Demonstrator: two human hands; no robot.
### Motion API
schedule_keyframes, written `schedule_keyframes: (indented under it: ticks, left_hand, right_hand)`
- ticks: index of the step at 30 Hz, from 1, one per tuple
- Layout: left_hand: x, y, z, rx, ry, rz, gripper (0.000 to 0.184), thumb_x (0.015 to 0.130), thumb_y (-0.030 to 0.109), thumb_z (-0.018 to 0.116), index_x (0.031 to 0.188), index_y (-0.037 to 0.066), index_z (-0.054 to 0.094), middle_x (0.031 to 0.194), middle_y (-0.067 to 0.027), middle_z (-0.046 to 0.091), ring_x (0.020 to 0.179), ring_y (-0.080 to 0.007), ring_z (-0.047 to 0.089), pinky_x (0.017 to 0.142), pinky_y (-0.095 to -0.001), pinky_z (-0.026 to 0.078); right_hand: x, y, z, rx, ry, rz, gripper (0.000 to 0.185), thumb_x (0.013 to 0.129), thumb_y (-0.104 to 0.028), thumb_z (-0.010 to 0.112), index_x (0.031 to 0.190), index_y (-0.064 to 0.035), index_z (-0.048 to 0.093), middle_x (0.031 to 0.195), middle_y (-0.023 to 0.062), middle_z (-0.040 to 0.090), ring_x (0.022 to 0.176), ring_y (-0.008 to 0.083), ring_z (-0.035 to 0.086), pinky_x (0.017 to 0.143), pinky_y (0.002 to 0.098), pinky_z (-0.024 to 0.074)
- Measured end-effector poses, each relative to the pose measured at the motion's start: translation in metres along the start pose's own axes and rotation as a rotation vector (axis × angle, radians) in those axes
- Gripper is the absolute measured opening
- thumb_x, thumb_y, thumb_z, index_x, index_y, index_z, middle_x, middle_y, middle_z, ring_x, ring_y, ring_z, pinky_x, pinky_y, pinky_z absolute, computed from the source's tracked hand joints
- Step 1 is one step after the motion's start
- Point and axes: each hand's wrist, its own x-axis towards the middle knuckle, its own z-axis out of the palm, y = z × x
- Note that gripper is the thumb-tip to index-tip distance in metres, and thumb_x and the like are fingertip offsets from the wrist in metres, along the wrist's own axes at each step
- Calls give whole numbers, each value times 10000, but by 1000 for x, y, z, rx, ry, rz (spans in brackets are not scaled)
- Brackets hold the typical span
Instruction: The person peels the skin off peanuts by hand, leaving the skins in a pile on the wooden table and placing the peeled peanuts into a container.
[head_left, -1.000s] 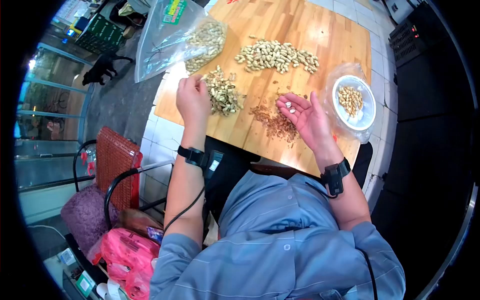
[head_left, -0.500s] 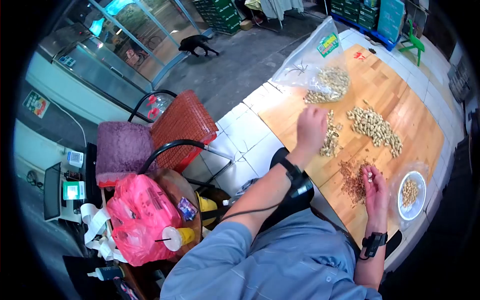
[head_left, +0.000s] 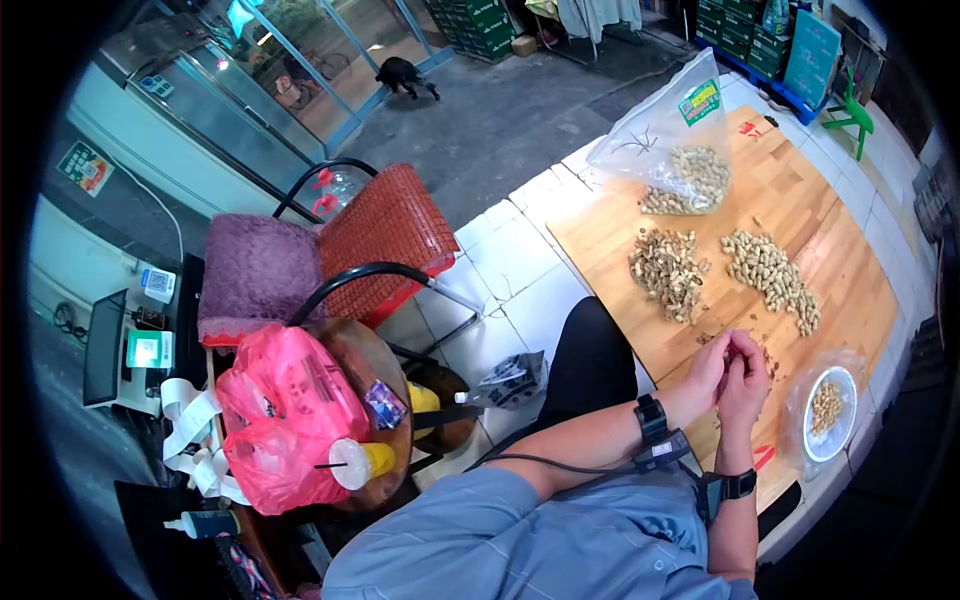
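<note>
Over the near part of the wooden board, my left hand [head_left: 707,368] and my right hand [head_left: 744,385] are together, fingers curled against each other. Whatever lies between them is too small and hidden to name. Beyond them is a heap of empty shells [head_left: 668,277], and to its right a pile of unshelled peanuts [head_left: 770,275]. A clear bag of peanuts [head_left: 697,175] lies at the board's far left. Shelled kernels [head_left: 826,408] sit in a white bowl [head_left: 848,424] right of my hands. Reddish skins [head_left: 768,355] show partly behind my fingers.
The wooden board [head_left: 620,230] rests on a white tiled surface. To the left stand a red woven chair [head_left: 385,235] with a purple cushion [head_left: 262,265], and a small round table with a pink bag [head_left: 290,400] and a cup [head_left: 352,463]. A black dog [head_left: 402,76] is farther back.
My left hand has left the shell heap and come to my right hand, which was open with pale kernels in it and is now curled. The view has swung left.
</note>
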Motion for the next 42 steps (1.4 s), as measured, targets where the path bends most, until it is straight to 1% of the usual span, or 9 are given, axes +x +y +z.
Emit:
schedule_keyframes:
  ticks: [10,19,25,29,30,31,33,36,42]
  left_hand:
    - [-3,-3,-13,0,-27,-87,258,1019,302,428,897,123,568,871,-8,606,811,-116,587,724,-272,493]
    - [-7,-9,-24,30,-2,-106,303,1032,301,394,1076,90,607,921,-4,612,843,-126,564,751,-276,465]
    - [5,-12,-40,-111,-263,-124,288,1030,323,399,1015,116,599,821,21,589,717,-129,548,675,-275,448]
    - [-7,3,-30,-31,-213,-167,262,1007,366,447,935,156,585,757,25,558,678,-124,538,600,-280,439]
    - [-17,13,-11,-6,-136,-217,258,999,378,460,916,166,581,750,20,557,674,-124,541,584,-280,442]
    - [-25,16,2,29,43,-200,254,992,375,465,928,166,595,764,19,581,686,-135,565,592,-287,466]
    - [-28,19,10,9,-20,-188,279,992,353,445,1003,134,618,833,0,616,718,-162,596,650,-305,501]
    - [-20,15,-10,-33,-222,-214,458,1020,418,350,1152,56,598,1151,-95,605,1055,-231,582,860,-385,488]
    - [-25,31,11,-133,-208,-151,590,1038,422,286,1354,-51,443,1411,-192,464,1330,-301,444,1129,-432,358]
  right_hand:
    - [-1,13,-11,99,27,129,226,988,1,475,1181,54,581,1117,120,641,999,177,633,888,287,519]
    - [4,18,-25,177,-29,267,194,1001,-60,500,1155,32,571,937,85,662,758,106,633,653,209,515]
    - [3,12,-29,92,-114,305,145,991,-56,510,1080,13,601,818,55,644,622,82,580,527,209,469]
    - [4,14,-33,-16,-174,304,141,975,-74,539,1017,3,649,776,48,652,595,70,567,495,213,449]
    - [7,3,-23,-188,-152,89,182,981,-131,543,1015,2,663,784,48,666,591,76,576,495,219,452]
    - [5,-8,-26,-210,-175,185,253,996,-207,525,1010,1,668,829,60,678,650,105,606,556,241,478]
    - [4,-14,-31,-199,-159,206,319,1008,-273,498,1027,3,658,883,84,674,786,152,630,681,278,499]
    - [0,-34,-40,83,-165,350,357,1037,-281,458,1161,20,604,841,79,652,646,121,607,594,228,480]
    - [8,-32,-58,28,45,216,350,1004,-181,518,1291,19,526,943,83,656,649,108,628,559,215,486]
